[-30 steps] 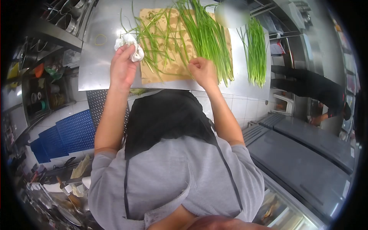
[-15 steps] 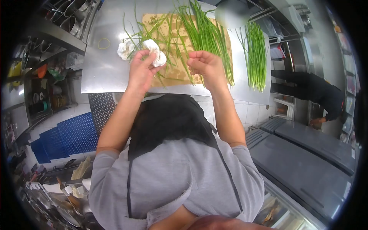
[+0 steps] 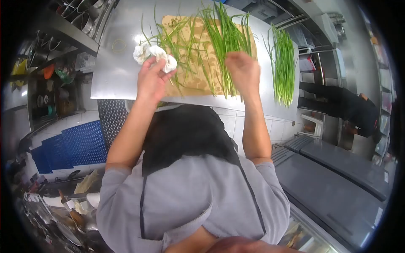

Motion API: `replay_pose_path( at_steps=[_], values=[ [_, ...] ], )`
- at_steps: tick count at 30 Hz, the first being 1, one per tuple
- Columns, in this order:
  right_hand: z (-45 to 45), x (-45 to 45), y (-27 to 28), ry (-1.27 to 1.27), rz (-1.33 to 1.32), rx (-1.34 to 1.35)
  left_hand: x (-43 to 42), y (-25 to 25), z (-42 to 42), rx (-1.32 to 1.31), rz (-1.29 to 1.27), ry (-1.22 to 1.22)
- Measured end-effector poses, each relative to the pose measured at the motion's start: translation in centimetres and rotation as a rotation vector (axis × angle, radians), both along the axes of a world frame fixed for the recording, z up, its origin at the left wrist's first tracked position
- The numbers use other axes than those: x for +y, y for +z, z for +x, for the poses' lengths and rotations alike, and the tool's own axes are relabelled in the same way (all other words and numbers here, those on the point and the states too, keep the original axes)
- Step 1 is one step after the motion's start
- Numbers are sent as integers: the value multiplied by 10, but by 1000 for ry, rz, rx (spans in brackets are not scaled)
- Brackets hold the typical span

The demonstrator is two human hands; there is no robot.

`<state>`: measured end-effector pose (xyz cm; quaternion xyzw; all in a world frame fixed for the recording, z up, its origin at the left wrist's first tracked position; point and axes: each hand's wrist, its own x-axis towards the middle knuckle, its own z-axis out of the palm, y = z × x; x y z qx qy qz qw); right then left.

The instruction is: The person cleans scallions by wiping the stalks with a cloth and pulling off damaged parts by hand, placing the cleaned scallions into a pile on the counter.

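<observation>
My left hand [image 3: 152, 80] is closed, pinching a crumpled white cloth [image 3: 169, 64]. More white cloth [image 3: 141, 53] lies at its upper left; I cannot tell if it is one piece. Smeared by motion, my right hand [image 3: 244, 72] hovers over the lower part of a thick bunch of long green chives [image 3: 225, 36]. Its fingers are too blurred to show whether they hold anything. Under the bunch lies a brown, wet-stained paper sheet [image 3: 192, 82]. Loose chive strands [image 3: 173, 38] are scattered across its left half.
A second, neatly aligned chive bunch [image 3: 282, 67] lies on the right of the steel table [image 3: 114, 80]. A yellowish rubber band [image 3: 119, 45] rests at the left. A person in dark clothes [image 3: 354, 107] stands beyond the right side, near grey lids [image 3: 329, 185].
My right hand has moved right, away from the middle of the paper to over the thick bunch. My left hand has shifted slightly left and down with the cloth.
</observation>
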<state>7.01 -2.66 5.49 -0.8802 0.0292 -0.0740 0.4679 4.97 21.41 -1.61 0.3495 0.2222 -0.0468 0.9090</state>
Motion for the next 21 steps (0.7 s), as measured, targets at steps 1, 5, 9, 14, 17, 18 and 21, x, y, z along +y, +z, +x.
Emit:
replay_pose_path(
  at_steps=[1, 5, 9, 14, 17, 18, 21],
  values=[
    [4, -2, -5, 51, -220, -33, 1, 1, 1, -2, -1, -2],
    [17, -14, -34, 95, -360, 34, 1, 4, 4, -31, 3, -20],
    [5, -20, -7, 41, 430, 418, 0, -3, 3, -49, -29, -33],
    [1, -23, -4, 22, 658, 512, -5, -4, 2, -68, -43, -35],
    [-2, -13, 1, 45, 708, 470, -10, -2, 3, -72, -14, -62],
    [-3, -7, 5, 64, 708, 459, -12, -2, 3, -68, 0, -71],
    [-7, 23, 14, 118, 698, 423, -21, 1, 5, -84, -5, -72]
  ],
)
